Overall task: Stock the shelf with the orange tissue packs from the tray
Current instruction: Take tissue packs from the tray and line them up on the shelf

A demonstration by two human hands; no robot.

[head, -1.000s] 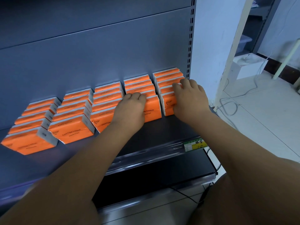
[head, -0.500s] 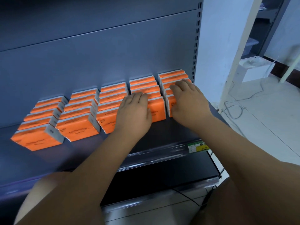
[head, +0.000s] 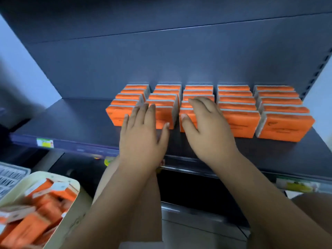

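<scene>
Several rows of orange tissue packs stand upright on the dark shelf, filling its right half. My left hand lies flat with straight fingers against the front packs of the two leftmost rows. My right hand rests with spread fingers on the front packs of the middle row. Neither hand holds a pack. At the lower left a beige tray holds several more orange packs, lying loose and blurred.
The shelf's left half is bare up to the side panel. Price tags sit on the shelf's front rail. A white slotted basket shows at the left edge behind the tray. A lower dark shelf lies beneath.
The view has swung left, bringing the tray into sight. Both hands have shifted left along the rows, from the right-hand rows to the left and middle ones.
</scene>
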